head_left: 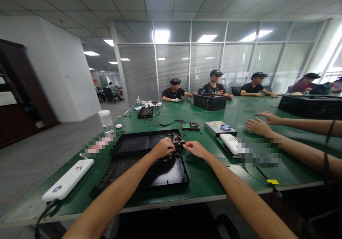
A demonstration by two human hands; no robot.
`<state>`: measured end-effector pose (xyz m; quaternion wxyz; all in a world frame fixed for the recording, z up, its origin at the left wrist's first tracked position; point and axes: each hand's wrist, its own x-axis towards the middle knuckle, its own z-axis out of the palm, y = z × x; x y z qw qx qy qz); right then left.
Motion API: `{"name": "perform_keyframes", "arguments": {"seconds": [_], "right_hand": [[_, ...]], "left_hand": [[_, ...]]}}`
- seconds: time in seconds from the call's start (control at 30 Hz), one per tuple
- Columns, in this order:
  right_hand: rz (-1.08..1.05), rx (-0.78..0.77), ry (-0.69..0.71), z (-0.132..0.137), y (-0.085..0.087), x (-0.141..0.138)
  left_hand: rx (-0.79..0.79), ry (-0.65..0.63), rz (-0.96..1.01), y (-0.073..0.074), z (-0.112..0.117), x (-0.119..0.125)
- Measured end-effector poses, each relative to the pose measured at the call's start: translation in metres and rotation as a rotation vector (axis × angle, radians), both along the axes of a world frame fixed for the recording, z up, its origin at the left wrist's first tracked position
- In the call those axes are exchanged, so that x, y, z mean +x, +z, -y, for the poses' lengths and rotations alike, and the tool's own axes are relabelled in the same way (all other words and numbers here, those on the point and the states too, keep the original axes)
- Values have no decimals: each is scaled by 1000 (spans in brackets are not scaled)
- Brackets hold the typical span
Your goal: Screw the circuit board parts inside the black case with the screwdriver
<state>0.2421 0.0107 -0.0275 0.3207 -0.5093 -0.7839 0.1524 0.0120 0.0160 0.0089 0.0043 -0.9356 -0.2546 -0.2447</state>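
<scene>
Two black plastic casing halves lie open in front of me: the back half (pixel 144 142) and the front half (pixel 168 169), whose inside is glossy. My left hand (pixel 162 148) is closed at the seam between them; what its fingertips pinch is hidden. My right hand (pixel 197 149) grips a small screwdriver with an orange handle (pixel 188 144), close to the right end of the casing. A thin shaft appears to run up and left from it. Between the hands, a bundle of brownish wires (pixel 178 138) comes out of the casing.
A white power bank (pixel 69 179) and a clear jar (pixel 105 121) stand left. Farther back are a green circuit board (pixel 189 126) and a dark box (pixel 210 102). A metal drive (pixel 220 128) and a co-worker's hands (pixel 260 125) are on the right.
</scene>
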Motion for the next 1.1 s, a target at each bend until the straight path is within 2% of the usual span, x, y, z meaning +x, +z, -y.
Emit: {"name": "perform_keyframes", "arguments": {"seconds": [0.1,0.17,0.23,0.3,0.47,0.63,0.7,0.87,1.03,1.1], "right_hand": [[3,2,-16,0,1,1],[3,5,-17,0,2,0],[0,5,-7,1,3,0],[-10,5,1,1,4,0],[-30,2,-8,0,4,1],[-57,-12,7,-1,4,1],[-105,-34,-13,-1,4,3],[-310,-243,-106,-2,8,19],[-530,-93,4,-2,26,37],[-604,-63,-3,0,32,37]], "left_hand": [[29,2,-29,7,2,2],[8,-69,-78,9,3,6],[-23,-148,-124,6,3,11],[-31,-176,-138,0,3,15],[6,-91,-77,-17,3,18],[1,-53,-64,-21,4,15],[-5,-61,-72,-20,5,14],[-5,-110,-71,-17,7,12],[18,-141,-101,-16,10,12],[15,-136,-79,-16,10,13]]}}
